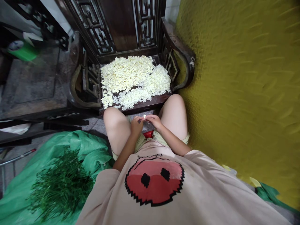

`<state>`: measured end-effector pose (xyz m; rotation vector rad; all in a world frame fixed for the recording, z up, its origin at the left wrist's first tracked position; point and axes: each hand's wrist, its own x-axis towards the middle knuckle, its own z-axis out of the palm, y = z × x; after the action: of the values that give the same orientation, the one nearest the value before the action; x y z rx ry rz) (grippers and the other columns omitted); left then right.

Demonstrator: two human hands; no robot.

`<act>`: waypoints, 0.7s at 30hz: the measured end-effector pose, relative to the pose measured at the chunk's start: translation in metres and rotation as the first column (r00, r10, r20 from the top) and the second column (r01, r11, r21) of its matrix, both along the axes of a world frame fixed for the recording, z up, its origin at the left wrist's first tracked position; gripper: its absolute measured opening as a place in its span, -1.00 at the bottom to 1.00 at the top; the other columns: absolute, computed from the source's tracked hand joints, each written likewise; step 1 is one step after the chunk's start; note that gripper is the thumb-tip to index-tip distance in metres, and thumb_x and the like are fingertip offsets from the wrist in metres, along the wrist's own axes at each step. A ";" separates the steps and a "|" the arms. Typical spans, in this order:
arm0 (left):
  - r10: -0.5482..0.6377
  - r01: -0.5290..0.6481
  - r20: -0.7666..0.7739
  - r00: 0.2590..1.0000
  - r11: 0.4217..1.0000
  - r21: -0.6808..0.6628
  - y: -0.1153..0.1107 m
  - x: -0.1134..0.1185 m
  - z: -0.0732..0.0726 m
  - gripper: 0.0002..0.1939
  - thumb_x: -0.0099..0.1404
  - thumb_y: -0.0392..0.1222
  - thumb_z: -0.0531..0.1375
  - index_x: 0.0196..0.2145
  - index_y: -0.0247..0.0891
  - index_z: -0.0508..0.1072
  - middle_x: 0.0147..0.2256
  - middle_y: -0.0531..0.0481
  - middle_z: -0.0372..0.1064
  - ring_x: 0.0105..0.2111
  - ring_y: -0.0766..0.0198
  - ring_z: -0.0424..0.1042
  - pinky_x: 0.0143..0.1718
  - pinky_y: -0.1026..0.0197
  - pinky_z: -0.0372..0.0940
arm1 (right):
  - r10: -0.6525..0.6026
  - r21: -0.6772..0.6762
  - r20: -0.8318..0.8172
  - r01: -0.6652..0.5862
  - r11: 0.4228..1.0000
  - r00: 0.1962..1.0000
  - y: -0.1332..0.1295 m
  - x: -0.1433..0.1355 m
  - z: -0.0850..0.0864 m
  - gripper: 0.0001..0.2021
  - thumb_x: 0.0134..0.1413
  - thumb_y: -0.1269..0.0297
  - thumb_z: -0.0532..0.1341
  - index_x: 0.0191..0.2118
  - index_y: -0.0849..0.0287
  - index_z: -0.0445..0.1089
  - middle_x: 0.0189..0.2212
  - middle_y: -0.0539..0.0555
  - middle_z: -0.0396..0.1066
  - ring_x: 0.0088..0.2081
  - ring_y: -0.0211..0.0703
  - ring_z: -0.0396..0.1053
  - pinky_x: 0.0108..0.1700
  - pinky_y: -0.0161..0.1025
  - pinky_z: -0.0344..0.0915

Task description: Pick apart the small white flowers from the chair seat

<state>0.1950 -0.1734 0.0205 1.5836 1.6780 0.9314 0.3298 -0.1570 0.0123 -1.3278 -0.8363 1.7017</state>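
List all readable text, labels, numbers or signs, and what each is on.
None legible.
Shirt: black lettering beside the red graphic, upside down and creased, too small to read reliably.
Green roll at left: blurred, no lettering can be made out.

One left hand [136, 125], one right hand [154, 121] and one white flower [144, 116] at the frame's centre. Above, one chair [156, 101], two armrests [189, 64], blossoms [127, 73] too many to count. Upper left, one round green item [24, 51], one tabletop [35, 84]; lower left, one green sheet [77, 140], one leafy bundle [62, 186].
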 end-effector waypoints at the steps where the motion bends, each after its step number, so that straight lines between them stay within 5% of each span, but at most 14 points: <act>1: 0.003 -0.003 0.004 1.000 1.000 0.001 0.000 0.000 0.000 -0.88 0.16 -0.19 0.16 -0.44 -0.25 0.47 -0.41 0.00 0.40 -0.37 0.28 0.35 -0.25 0.22 0.24 | 0.001 -0.007 -0.003 -0.001 1.000 1.000 0.000 0.000 0.000 -0.78 -0.31 0.15 0.33 -0.46 0.18 0.47 -0.47 0.06 0.48 -0.40 -0.19 0.40 -0.35 -0.27 0.26; 11: -0.099 0.104 -0.104 0.990 0.993 0.046 -0.003 0.001 -0.010 -0.95 0.13 -0.26 0.17 -0.42 -0.24 0.44 -0.41 0.00 0.37 -0.37 0.28 0.34 -0.25 0.20 0.25 | -0.046 -0.041 0.056 0.048 0.998 0.997 0.001 -0.002 -0.003 -0.86 -0.36 0.34 0.27 -0.51 0.23 0.46 -0.57 0.02 0.46 -0.48 -0.23 0.37 -0.38 -0.31 0.27; 21: -0.132 0.139 -0.150 0.980 0.989 0.040 -0.003 0.003 -0.006 -0.82 0.20 -0.25 0.09 -0.44 -0.26 0.48 -0.39 -0.06 0.42 -0.31 0.22 0.36 -0.20 0.17 0.24 | -0.029 0.011 0.071 0.028 1.000 0.997 -0.001 -0.002 -0.011 -0.84 -0.30 0.24 0.29 -0.51 0.23 0.47 -0.58 0.04 0.45 -0.48 -0.21 0.37 -0.35 -0.28 0.27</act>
<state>0.1977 -0.1762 0.0146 1.8146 1.6314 0.8106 0.3280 -0.1577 0.0014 -1.3940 -0.8609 1.6343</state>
